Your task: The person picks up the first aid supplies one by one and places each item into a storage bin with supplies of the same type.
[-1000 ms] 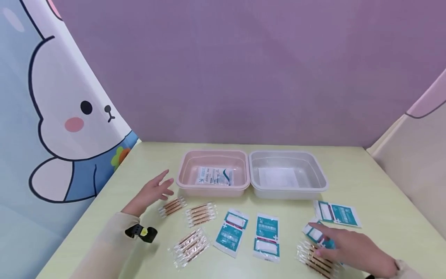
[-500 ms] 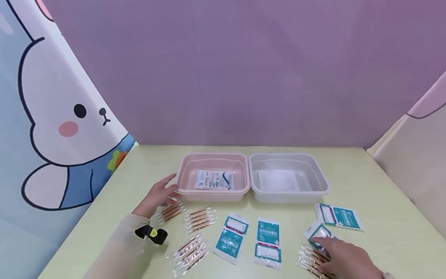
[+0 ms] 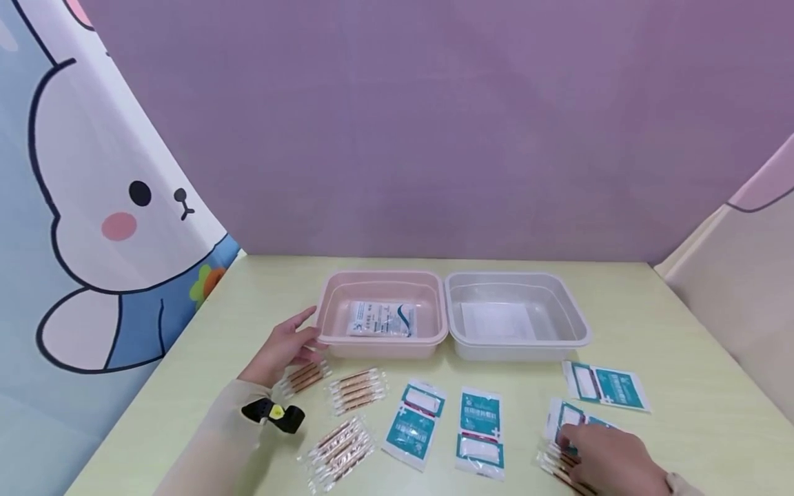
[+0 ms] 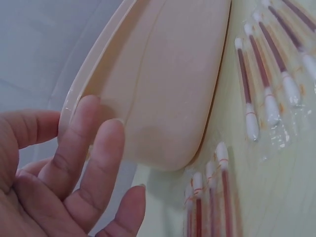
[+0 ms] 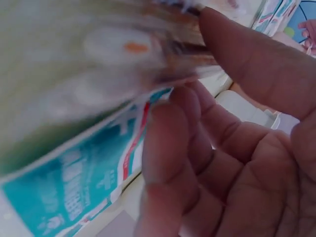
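Observation:
My left hand (image 3: 287,350) holds the near-left corner of the pink plastic basin (image 3: 380,350), thumb at the rim and fingers against the outer wall in the left wrist view. Inside lies a white and blue packet (image 3: 381,319). At the lower right, my right hand (image 3: 611,458) pinches a clear pack of brown-stemmed cotton swabs (image 3: 555,468); in the right wrist view its thumb lies over the blurred pack (image 5: 143,64), fingers beneath. Partly under that hand is a teal and white dressing packet (image 3: 567,415), its far part hidden.
A grey-white basin (image 3: 515,353) stands beside the pink one, with a white sheet inside. Three more dressing packets (image 3: 414,426) lie in front and at right. Other swab packs (image 3: 358,390) lie at left, one (image 3: 304,377) just below my left hand.
My left hand has moved right and taken hold of the pink basin's corner. My right hand's fingers have closed on the swab pack, shifting slightly; the dressing packet beside it has turned a little.

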A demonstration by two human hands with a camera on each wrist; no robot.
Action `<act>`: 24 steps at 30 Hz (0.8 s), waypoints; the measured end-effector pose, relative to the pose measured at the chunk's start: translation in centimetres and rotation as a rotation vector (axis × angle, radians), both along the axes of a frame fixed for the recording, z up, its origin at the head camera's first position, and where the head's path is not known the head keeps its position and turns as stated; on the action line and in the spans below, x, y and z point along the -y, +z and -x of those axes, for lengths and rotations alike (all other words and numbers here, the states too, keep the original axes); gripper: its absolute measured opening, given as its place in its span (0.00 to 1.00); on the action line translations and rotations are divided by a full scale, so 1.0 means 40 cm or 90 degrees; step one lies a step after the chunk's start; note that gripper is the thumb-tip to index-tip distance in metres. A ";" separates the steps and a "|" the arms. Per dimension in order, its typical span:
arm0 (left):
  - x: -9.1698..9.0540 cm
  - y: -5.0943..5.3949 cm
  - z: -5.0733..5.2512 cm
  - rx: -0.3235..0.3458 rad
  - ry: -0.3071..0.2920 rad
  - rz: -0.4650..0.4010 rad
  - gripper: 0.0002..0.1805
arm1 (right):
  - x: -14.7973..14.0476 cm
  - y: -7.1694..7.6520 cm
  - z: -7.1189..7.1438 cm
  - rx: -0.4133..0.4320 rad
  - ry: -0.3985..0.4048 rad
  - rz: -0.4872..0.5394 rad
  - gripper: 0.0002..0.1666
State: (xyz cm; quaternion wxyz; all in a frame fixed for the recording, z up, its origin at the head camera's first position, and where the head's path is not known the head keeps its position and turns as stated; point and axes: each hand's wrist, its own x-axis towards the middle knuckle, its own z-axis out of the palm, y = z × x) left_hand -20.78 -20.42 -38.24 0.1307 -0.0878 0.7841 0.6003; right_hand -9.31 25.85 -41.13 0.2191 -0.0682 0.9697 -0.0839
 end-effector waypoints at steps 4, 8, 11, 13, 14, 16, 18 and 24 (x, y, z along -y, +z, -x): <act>-0.005 0.002 0.004 -0.005 0.005 -0.018 0.32 | 0.005 0.009 0.001 0.008 0.000 0.015 0.09; -0.005 0.003 0.006 -0.009 0.006 -0.020 0.32 | 0.004 0.018 0.008 0.027 -0.013 0.025 0.09; -0.004 0.001 0.006 -0.009 0.008 -0.019 0.32 | 0.004 0.022 0.015 0.035 -0.024 0.034 0.11; -0.005 0.000 0.005 -0.007 0.014 -0.022 0.32 | 0.002 0.021 0.018 0.036 -0.025 0.040 0.12; -0.005 -0.001 0.004 -0.007 0.017 -0.023 0.32 | 0.002 0.021 0.019 0.036 -0.026 0.044 0.12; -0.004 -0.002 0.002 -0.006 0.021 -0.031 0.32 | 0.001 0.021 0.022 0.037 -0.031 0.052 0.13; -0.005 -0.003 -0.001 -0.004 0.027 -0.041 0.32 | -0.002 0.019 0.022 0.033 -0.028 0.062 0.14; -0.008 -0.008 -0.009 0.002 0.035 -0.061 0.32 | -0.006 0.018 0.023 0.023 -0.029 0.108 0.16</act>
